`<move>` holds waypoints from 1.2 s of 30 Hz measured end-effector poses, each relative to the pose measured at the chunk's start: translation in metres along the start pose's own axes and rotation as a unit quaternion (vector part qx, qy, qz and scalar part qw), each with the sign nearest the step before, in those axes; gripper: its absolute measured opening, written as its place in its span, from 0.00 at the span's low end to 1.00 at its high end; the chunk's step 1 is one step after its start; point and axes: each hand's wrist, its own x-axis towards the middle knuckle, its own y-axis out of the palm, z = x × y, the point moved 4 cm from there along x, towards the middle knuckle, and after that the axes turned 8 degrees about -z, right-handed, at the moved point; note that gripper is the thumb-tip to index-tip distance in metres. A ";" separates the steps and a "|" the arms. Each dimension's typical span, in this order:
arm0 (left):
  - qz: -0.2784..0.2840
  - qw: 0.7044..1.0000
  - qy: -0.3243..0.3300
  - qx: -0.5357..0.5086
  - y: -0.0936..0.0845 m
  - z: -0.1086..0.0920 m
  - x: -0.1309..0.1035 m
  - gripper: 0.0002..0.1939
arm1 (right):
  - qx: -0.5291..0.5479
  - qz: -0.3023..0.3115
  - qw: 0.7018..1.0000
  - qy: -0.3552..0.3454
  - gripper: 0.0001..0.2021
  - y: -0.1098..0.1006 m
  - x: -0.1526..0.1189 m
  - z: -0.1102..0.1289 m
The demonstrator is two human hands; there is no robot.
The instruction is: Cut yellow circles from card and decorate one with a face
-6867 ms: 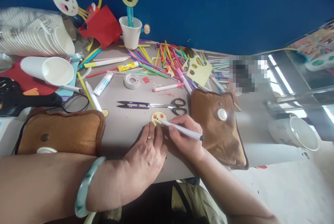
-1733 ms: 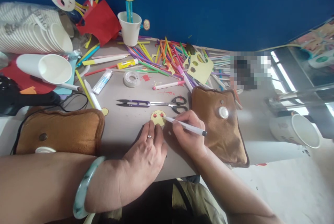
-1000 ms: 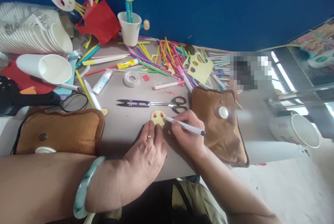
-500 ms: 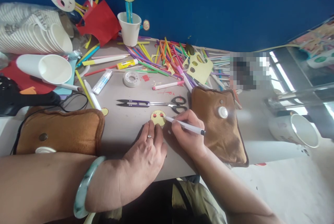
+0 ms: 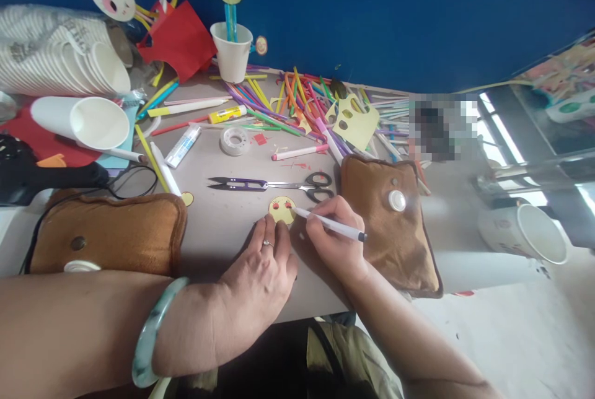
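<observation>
A small round yellow paper face (image 5: 282,212) with red eyes and dark lashes lies on the table. My left hand (image 5: 264,269) rests flat with its fingertips on the lower edge of the paper, fingers stretched out. In my right hand (image 5: 339,235) is a white marker (image 5: 337,227) with a dark end, its tip at the eye on the right. Just beyond the paper lie dark thread snips (image 5: 237,184) and scissors (image 5: 319,188) with black handles, end to end.
Brown plush pouches (image 5: 111,235) lie on both sides of my hands. Pipe cleaners (image 5: 288,98), a tape roll (image 5: 235,140), a glue stick (image 5: 227,114) and markers are scattered behind. Paper cups (image 5: 100,121) stand left; one white cup (image 5: 231,55) holds a paper-face figure against the blue wall.
Almost nothing differs. Both hands keep their places, with the marker tip still at the eye on the right; the whole view has shifted very slightly.
</observation>
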 end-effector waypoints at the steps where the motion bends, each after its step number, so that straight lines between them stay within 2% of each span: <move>1: 0.000 1.000 -0.001 0.004 0.000 0.000 0.000 0.27 | 0.001 0.000 1.000 -0.001 0.07 0.000 0.000 0.000; 12: 0.009 0.999 0.006 -0.030 0.011 0.001 -0.003 0.27 | 0.003 -0.003 1.000 0.006 0.07 0.000 0.000 0.001; 17: -0.011 1.000 0.010 -0.026 0.009 0.000 -0.002 0.27 | 0.003 -0.006 1.000 -0.002 0.08 -0.001 0.000 0.001; 23: 0.001 1.000 0.004 -0.029 0.008 0.000 -0.002 0.26 | 0.004 0.005 1.000 -0.003 0.07 0.001 0.000 0.002; 31: -0.006 1.000 0.001 0.012 -0.004 -0.001 0.000 0.26 | 0.003 0.008 1.000 0.003 0.07 0.001 0.000 0.003; 36: -0.004 1.000 -0.001 0.015 -0.004 0.000 0.000 0.26 | -0.008 0.013 1.000 0.009 0.07 0.002 0.000 0.002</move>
